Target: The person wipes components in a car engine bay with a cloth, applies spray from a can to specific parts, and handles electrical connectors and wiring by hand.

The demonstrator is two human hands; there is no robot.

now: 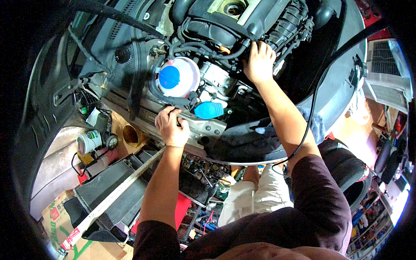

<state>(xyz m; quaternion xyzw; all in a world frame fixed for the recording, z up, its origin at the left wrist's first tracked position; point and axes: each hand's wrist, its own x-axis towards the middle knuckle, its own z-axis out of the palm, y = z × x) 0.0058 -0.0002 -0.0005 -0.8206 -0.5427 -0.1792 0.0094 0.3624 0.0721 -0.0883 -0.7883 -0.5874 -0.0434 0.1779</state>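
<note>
My right hand [260,63] curls by the hose [237,54], right of the white tank [189,78]; my left hand [172,126] curls below it. I can't tell what either holds. Tugging might split the hose.

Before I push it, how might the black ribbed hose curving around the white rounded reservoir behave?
The black ribbed hose probably flexes, given its ribs. Curving close beside the white rounded reservoir, it likely has little room to shift inward.

I'm seeing smooth plastic on the blue cap [169,77]; the black hose [236,55] is looking matt, the front panel [198,124] dully metallic.
</note>
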